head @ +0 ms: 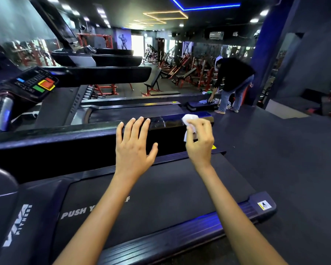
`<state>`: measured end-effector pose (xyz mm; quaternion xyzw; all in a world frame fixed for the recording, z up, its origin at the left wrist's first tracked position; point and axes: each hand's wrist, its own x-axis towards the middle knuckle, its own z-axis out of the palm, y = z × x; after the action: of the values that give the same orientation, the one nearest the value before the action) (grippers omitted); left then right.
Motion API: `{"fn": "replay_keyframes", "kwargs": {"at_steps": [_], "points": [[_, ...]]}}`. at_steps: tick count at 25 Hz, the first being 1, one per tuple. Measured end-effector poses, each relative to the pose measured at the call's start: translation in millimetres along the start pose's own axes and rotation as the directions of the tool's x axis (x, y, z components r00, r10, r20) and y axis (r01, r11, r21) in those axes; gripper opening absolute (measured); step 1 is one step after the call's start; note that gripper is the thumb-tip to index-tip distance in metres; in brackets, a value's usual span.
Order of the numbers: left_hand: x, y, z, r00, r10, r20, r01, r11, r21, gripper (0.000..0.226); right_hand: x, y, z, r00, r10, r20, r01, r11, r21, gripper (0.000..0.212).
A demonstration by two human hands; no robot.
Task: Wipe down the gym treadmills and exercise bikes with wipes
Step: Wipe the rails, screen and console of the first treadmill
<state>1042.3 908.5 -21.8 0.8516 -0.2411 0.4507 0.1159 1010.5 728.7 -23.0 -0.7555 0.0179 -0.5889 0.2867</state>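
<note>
The left hand [134, 144] lies flat with fingers straight and spread on a glossy black handrail [103, 129], while the right hand [200, 139] pinches a crumpled white wipe [189, 119] against the same rail, just to the right of the left fingertips. The rail is long, smooth and reflective, catching blue light near the wipe. Below both forearms runs a matte dark treadmill belt [161, 190] printed with white letters, edged by ribbed side rails. Far left of the left hand sits a console [36, 83] with red, green and blue buttons. Beyond the right hand, well apart, a person [231, 81] in a dark top bends over the floor. Both arms reach forward, bare, wrists slightly raised.
</note>
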Motion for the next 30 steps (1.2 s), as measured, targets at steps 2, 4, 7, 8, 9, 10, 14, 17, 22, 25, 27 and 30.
{"fn": "replay_keyframes", "kwargs": {"at_steps": [2, 4, 7, 8, 9, 10, 14, 17, 22, 25, 27, 30], "points": [[0, 0, 0, 1.000, 0.001, 0.013, -0.001, 1.000, 0.001, 0.061, -8, 3, -5, 0.995, -0.075, 0.070, 0.077, 0.997, -0.025, 0.020], [0, 0, -1, 1.000, -0.001, 0.027, 0.001, 1.000, 0.001, 0.061, 3, 10, -17, 0.998, 0.053, -0.016, -0.053, 0.998, -0.041, 0.023], [1, -1, -4, 0.999, 0.005, 0.049, -0.005, 1.000, -0.005, 0.062, 45, 10, -26, 0.956, 0.285, 0.069, -0.273, 0.952, -0.138, 0.025], [2, -2, -5, 0.998, 0.012, 0.062, -0.011, 1.000, -0.011, 0.062, 59, 5, -24, 0.928, 0.310, 0.206, -0.263, 0.938, -0.228, 0.025], [2, -3, -8, 0.997, 0.019, 0.075, -0.018, 1.000, -0.022, 0.062, 68, -3, -19, 0.891, 0.301, 0.340, -0.204, 0.934, -0.292, 0.025], [3, -4, -10, 0.996, 0.028, 0.084, -0.025, 0.999, -0.038, 0.062, 71, -10, -15, 0.853, 0.261, 0.452, -0.129, 0.944, -0.303, 0.024], [0, -26, -25, 0.995, 0.008, 0.097, 0.002, 0.995, -0.100, 0.062, 68, -24, -18, 0.827, 0.209, 0.522, -0.083, 0.964, -0.254, 0.023], [0, -56, -37, 0.993, -0.052, 0.105, 0.057, 0.997, -0.047, 0.065, 75, -35, -6, 0.812, 0.354, 0.464, -0.123, 0.881, -0.456, 0.026], [-9, -86, -42, 0.987, -0.101, 0.124, 0.099, 0.995, 0.022, 0.064, 51, -79, 17, 0.770, 0.195, 0.608, -0.062, 0.971, -0.232, 0.023], [-16, -91, -38, 0.991, -0.062, 0.122, 0.055, 0.997, 0.057, 0.064, 57, -67, 9, 0.795, 0.368, 0.482, -0.224, 0.917, -0.331, 0.023], [-17, -91, -36, 0.993, -0.057, 0.102, 0.050, 0.996, 0.070, 0.065, 59, -73, 25, 0.792, 0.397, 0.464, -0.201, 0.887, -0.416, 0.027], [-17, -90, -34, 0.994, -0.060, 0.091, 0.052, 0.995, 0.085, 0.068, 44, -104, 47, 0.771, 0.255, 0.584, -0.085, 0.949, -0.303, 0.026]]}}
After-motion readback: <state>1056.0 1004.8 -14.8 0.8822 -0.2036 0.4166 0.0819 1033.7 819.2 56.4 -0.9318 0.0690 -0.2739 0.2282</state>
